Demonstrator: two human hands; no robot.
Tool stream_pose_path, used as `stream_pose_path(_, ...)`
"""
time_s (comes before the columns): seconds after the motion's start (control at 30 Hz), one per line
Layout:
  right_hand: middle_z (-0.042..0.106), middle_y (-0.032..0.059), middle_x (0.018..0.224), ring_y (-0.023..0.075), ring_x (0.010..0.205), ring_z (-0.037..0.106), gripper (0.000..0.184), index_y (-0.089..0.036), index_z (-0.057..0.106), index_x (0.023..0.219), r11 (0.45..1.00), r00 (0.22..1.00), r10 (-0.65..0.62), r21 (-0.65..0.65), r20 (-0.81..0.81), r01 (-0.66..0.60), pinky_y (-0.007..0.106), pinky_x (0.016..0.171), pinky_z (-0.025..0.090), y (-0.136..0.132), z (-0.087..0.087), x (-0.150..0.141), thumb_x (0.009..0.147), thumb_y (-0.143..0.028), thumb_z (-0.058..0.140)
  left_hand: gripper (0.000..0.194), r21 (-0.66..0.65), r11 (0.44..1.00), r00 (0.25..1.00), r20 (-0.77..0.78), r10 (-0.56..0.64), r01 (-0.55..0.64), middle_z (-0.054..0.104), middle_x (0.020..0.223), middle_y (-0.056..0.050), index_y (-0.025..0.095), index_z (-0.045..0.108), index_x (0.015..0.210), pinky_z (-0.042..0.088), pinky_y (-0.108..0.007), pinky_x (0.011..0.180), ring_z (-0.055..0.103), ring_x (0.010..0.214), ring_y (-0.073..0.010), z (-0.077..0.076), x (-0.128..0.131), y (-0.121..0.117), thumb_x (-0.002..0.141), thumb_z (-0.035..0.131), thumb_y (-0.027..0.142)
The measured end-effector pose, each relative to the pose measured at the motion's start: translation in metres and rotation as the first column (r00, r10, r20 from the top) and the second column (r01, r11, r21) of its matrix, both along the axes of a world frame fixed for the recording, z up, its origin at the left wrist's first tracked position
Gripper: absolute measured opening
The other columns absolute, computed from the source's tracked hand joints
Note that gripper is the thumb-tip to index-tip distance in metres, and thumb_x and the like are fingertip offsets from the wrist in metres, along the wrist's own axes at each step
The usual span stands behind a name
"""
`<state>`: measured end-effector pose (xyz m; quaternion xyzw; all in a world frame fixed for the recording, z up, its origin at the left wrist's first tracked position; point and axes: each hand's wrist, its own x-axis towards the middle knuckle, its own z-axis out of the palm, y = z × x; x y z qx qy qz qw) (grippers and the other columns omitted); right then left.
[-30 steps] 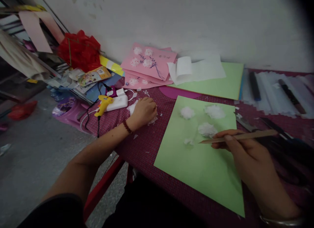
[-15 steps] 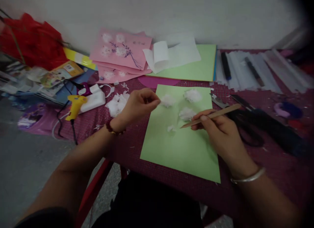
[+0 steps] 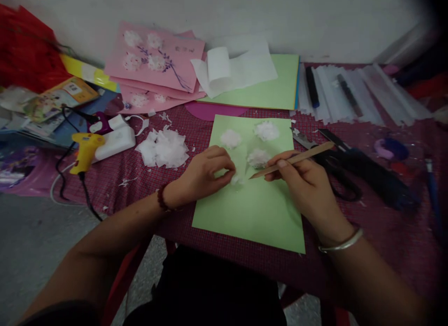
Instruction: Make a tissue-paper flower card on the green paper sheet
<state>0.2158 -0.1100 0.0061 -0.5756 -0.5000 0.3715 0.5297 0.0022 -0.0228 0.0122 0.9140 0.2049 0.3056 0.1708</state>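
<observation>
A light green paper sheet (image 3: pixel 269 218) lies before me, bearing several ruffled white paper flowers (image 3: pixel 266 130) and a smaller white paper tuft (image 3: pixel 238 179) below them. My right hand (image 3: pixel 303 181) grips a pointed flat wooden stick (image 3: pixel 304 155), its tip just right of the small tuft. At the tuft's left edge, my left hand (image 3: pixel 210 173) is closed in a pinch; whatever is between its fingertips is hidden. To the left of that hand is a loose pile of white tissue pieces (image 3: pixel 164 148) on the checked tablecloth.
A yellow glue gun (image 3: pixel 86 151) and a white power strip (image 3: pixel 115 143) with cords lie at left. Pink flower cards (image 3: pixel 157 60) and a white paper roll (image 3: pixel 219 69) are at the back. Scissors (image 3: pixel 336 172), glue sticks (image 3: pixel 332 92) and a blue brush (image 3: pixel 433 190) lie right.
My left hand has left the white tissue pile and come right, over the green sheet to the small tuft. My right hand still holds the stick beside it. The view has shifted right.
</observation>
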Motion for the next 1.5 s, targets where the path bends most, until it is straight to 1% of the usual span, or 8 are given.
stream_pose_path(0.1, 0.066, 0.0004, 0.071, 0.0151, 0.064, 0.065, 0.019, -0.021, 0.066, 0.083, 1.000, 1.000, 0.012, -0.005, -0.017, -0.012, 0.028, 0.060, 0.053, 0.001, -0.002, 0.001, 0.091, -0.036, 0.057, 0.007, -0.177, 0.967, 0.979, 0.056, 0.197, -0.184, 0.062, 0.072, 0.000, 0.016, 0.060, 0.079, 0.045, -0.021, 0.060, 0.057, 0.066, -0.0097, 0.001, -0.005, 0.010, 0.083, 0.057, 0.011)
stream_pose_path(0.2, 0.065, 0.0014, 0.073, 0.0153, 0.064, 0.065, 0.019, -0.021, 0.066, 0.082, 1.000, 0.999, 0.027, -0.015, -0.023, -0.027, 0.029, 0.061, 0.053, 0.001, -0.005, 0.002, 0.091, -0.035, 0.056, 0.013, -0.315, 0.932, 0.983, -0.094, 0.155, -0.177, 0.067, 0.082, -0.001, 0.015, 0.061, 0.093, 0.049, -0.022, 0.064, 0.061, 0.071, -0.0110, 0.002, -0.010, 0.019, 0.081, 0.057, 0.012)
stream_pose_path(0.33, 0.065, 0.0021, 0.076, 0.0150, 0.063, 0.065, 0.019, -0.021, 0.067, 0.082, 1.000, 1.000, 0.018, -0.025, -0.009, -0.018, 0.029, 0.060, 0.053, 0.002, -0.007, 0.003, 0.092, -0.032, 0.055, 0.021, -0.104, 0.994, 0.906, -0.423, -0.024, -0.022, 0.067, 0.101, -0.008, 0.013, 0.063, 0.102, 0.050, -0.033, 0.085, 0.061, 0.093, -0.0198, 0.001, -0.010, 0.020, 0.081, 0.062, 0.014)
stream_pose_path(0.5, 0.065, 0.0020, 0.076, 0.0146, 0.064, 0.065, 0.019, -0.021, 0.066, 0.082, 1.000, 1.000, 0.018, -0.026, 0.019, -0.017, 0.028, 0.060, 0.053, 0.002, -0.004, 0.003, 0.092, -0.031, 0.054, 0.014, 0.198, 0.977, 0.823, -0.566, 0.049, 0.078, 0.066, 0.094, -0.007, 0.016, 0.066, 0.088, 0.046, -0.035, 0.079, 0.059, 0.086, -0.0203, -0.008, -0.004, 0.017, 0.093, 0.052, 0.018)
stream_pose_path(0.87, 0.064, 0.0019, 0.076, 0.0151, 0.064, 0.065, 0.018, -0.023, 0.066, 0.081, 1.000, 0.999, 0.019, -0.008, -0.033, -0.019, 0.030, 0.058, 0.053, 0.002, -0.003, 0.003, 0.091, -0.033, 0.056, 0.013, -0.196, 0.970, 0.988, 0.027, 0.150, -0.142, 0.061, 0.070, 0.001, 0.014, 0.062, 0.072, 0.043, -0.020, 0.061, 0.055, 0.063, -0.0083, 0.000, 0.005, 0.023, 0.080, 0.056, 0.005)
stream_pose_path(1.13, 0.064, -0.0008, 0.075, 0.0125, 0.064, 0.065, 0.017, -0.020, 0.067, 0.085, 0.996, 0.996, -0.079, 0.045, -0.040, 0.080, 0.027, 0.062, 0.051, 0.000, 0.006, 0.015, 0.093, -0.029, 0.056, 0.013, -0.173, 0.963, 0.944, -0.222, -0.243, 0.207, 0.064, 0.081, -0.004, 0.014, 0.070, 0.080, 0.045, -0.024, 0.069, 0.059, 0.076, -0.0125, 0.022, 0.033, 0.017, 0.086, 0.059, 0.011)
stream_pose_path(1.33, 0.064, -0.0012, 0.071, 0.0131, 0.060, 0.065, 0.016, -0.021, 0.067, 0.082, 0.992, 0.994, -0.100, 0.069, -0.043, 0.103, 0.027, 0.056, 0.051, -0.001, 0.013, 0.020, 0.093, -0.026, 0.056, 0.015, -0.169, 0.938, 0.883, -0.321, -0.344, 0.304, 0.063, 0.081, -0.004, 0.015, 0.068, 0.078, 0.046, -0.025, 0.072, 0.059, 0.079, -0.0139, 0.014, 0.040, 0.011, 0.090, 0.057, 0.014)
stream_pose_path(1.5, 0.063, -0.0016, 0.068, 0.0120, 0.059, 0.064, 0.017, -0.021, 0.067, 0.080, 0.997, 0.997, -0.068, 0.034, -0.032, 0.070, 0.025, 0.056, 0.052, -0.001, 0.013, 0.015, 0.092, -0.024, 0.056, 0.024, 0.062, 0.901, 0.771, -0.544, -0.330, 0.429, 0.063, 0.082, -0.005, 0.017, 0.064, 0.076, 0.044, -0.030, 0.074, 0.056, 0.080, -0.0173, 0.016, 0.031, 0.016, 0.095, 0.050, 0.017)
